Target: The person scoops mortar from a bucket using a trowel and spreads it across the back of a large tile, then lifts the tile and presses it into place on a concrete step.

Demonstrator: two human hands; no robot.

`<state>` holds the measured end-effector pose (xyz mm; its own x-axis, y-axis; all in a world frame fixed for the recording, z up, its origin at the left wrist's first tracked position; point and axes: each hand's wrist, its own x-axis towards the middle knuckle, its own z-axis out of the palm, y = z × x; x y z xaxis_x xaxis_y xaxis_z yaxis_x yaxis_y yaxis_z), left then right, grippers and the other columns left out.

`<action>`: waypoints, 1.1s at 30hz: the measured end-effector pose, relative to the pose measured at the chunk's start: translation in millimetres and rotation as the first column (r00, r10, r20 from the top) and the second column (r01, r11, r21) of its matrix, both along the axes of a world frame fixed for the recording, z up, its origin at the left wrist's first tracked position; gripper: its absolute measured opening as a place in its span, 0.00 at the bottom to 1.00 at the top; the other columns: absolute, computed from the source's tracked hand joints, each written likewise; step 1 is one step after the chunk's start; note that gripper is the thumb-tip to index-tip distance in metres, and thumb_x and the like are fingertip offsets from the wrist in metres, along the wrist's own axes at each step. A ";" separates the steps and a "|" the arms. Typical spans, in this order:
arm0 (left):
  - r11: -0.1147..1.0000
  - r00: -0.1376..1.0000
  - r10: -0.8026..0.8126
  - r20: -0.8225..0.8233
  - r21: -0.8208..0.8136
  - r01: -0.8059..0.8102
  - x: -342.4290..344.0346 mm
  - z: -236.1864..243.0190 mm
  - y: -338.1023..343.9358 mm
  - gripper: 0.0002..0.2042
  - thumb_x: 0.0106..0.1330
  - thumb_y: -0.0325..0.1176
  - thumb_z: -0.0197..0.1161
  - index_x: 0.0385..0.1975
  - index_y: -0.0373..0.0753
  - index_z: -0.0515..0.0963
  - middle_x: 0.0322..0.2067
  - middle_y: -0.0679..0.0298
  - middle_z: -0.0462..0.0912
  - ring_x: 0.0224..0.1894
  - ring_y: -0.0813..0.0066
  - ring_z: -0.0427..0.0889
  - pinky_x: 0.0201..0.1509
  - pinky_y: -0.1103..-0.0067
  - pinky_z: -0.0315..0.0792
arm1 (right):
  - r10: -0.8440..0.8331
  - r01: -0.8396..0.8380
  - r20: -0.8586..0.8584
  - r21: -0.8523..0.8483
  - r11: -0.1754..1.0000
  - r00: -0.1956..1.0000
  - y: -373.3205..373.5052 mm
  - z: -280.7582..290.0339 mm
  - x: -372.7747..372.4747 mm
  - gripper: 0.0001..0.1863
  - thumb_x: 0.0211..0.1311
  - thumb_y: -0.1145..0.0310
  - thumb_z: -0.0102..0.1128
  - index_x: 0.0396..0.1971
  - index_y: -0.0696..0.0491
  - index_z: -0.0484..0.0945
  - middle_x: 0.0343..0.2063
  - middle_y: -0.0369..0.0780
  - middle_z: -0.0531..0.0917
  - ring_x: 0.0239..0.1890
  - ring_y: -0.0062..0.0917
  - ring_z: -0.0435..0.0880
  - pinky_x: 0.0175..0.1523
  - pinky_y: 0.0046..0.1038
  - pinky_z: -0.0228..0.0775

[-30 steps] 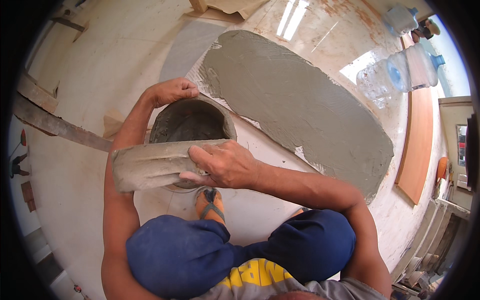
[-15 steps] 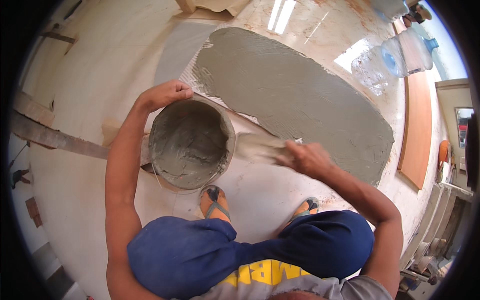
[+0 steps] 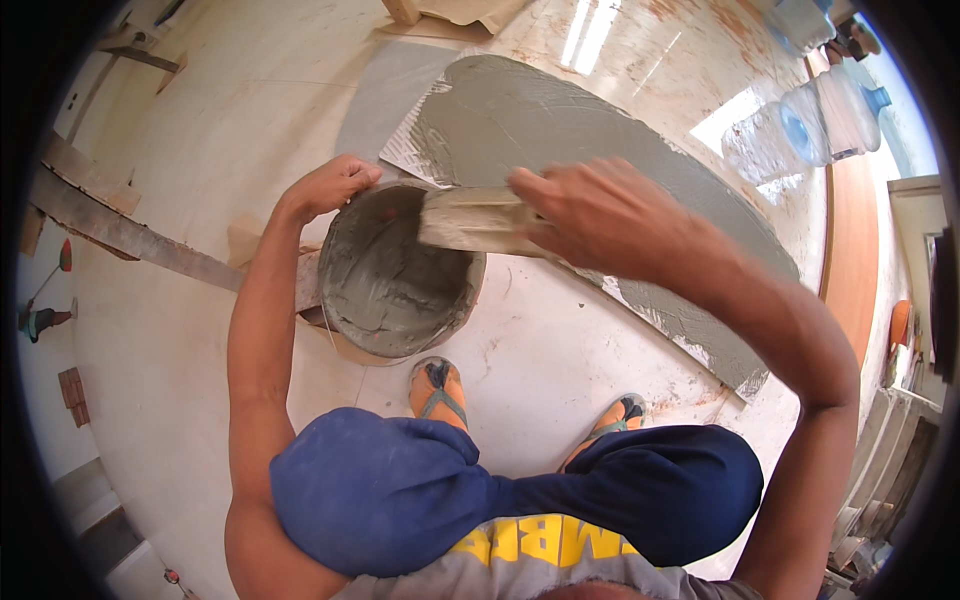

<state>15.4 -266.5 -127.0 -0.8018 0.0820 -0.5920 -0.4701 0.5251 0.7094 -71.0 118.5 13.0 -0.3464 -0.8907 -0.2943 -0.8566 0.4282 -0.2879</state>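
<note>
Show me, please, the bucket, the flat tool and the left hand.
Bucket [image 3: 476, 281]: head view, on the right side of its rim.
Flat tool [image 3: 470, 219]: head view, on its broad face.
Left hand [image 3: 332, 188]: head view, on the back of the hand.

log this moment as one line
left hand: gripping bucket rim | right hand: holding trowel at bucket edge | mortar: in bucket, spread alongside

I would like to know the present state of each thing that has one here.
Bucket: open, gray paste inside.
Trowel: held over the bucket's right edge.
Left grip: closed on the bucket's rim.
Right grip: closed on the trowel, blurred.
Spread layer: wet-looking, partly hidden.
Nearer water jug: standing.
Sandals: worn.
</note>
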 end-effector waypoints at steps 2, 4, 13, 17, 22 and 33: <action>0.998 0.998 0.064 0.026 -0.003 -0.064 12.4 3.7 -6.5 0.19 0.80 0.49 0.54 0.29 0.44 0.78 0.24 0.77 0.74 0.28 0.86 0.71 0.32 0.83 0.69 | 0.180 -0.181 -0.033 -0.052 0.982 0.983 -36.5 16.8 -9.0 0.19 0.75 0.55 0.56 0.38 0.59 0.79 0.23 0.44 0.84 0.27 0.32 0.87 0.34 0.40 0.79; 0.993 0.993 0.108 0.044 0.045 -0.109 20.3 8.2 -7.3 0.18 0.79 0.49 0.54 0.30 0.44 0.78 0.24 0.77 0.74 0.28 0.86 0.72 0.32 0.83 0.69 | 0.258 -0.257 -0.087 0.033 0.966 0.962 -72.4 25.5 -11.7 0.20 0.75 0.56 0.57 0.34 0.60 0.82 0.27 0.45 0.87 0.30 0.33 0.88 0.37 0.39 0.81; 0.963 0.987 0.160 0.012 0.219 -0.159 34.4 -7.6 -6.6 0.22 0.77 0.59 0.55 0.30 0.48 0.76 0.26 0.79 0.72 0.27 0.87 0.66 0.30 0.84 0.62 | 0.358 -0.366 0.097 0.390 0.845 0.929 -120.5 -12.4 34.4 0.12 0.61 0.62 0.68 0.38 0.54 0.90 0.39 0.45 0.90 0.42 0.35 0.91 0.43 0.39 0.82; 0.947 0.963 0.269 0.030 0.175 -0.270 43.9 -11.9 -16.7 0.26 0.76 0.65 0.51 0.31 0.47 0.77 0.28 0.78 0.72 0.28 0.86 0.67 0.31 0.84 0.63 | 0.281 -0.439 0.359 0.513 0.737 0.890 -153.6 16.8 27.0 0.18 0.67 0.57 0.60 0.37 0.58 0.88 0.35 0.46 0.89 0.40 0.37 0.88 0.45 0.41 0.79; 0.935 0.955 0.297 0.021 0.199 -0.295 47.5 1.7 -19.2 0.30 0.75 0.68 0.48 0.35 0.44 0.79 0.28 0.75 0.73 0.30 0.85 0.70 0.32 0.84 0.68 | 0.154 -0.214 0.266 0.212 0.953 0.952 -123.0 -2.5 12.0 0.23 0.73 0.54 0.55 0.38 0.63 0.85 0.33 0.52 0.88 0.39 0.42 0.89 0.45 0.45 0.79; 0.957 0.955 0.283 -0.094 0.090 -0.275 29.2 9.8 -25.4 0.26 0.78 0.59 0.51 0.41 0.39 0.80 0.28 0.70 0.77 0.32 0.81 0.77 0.35 0.78 0.74 | 0.223 -0.225 -0.035 -0.195 0.955 0.974 -111.8 -64.0 74.4 0.06 0.57 0.67 0.64 0.29 0.49 0.89 0.31 0.41 0.91 0.36 0.35 0.92 0.36 0.35 0.83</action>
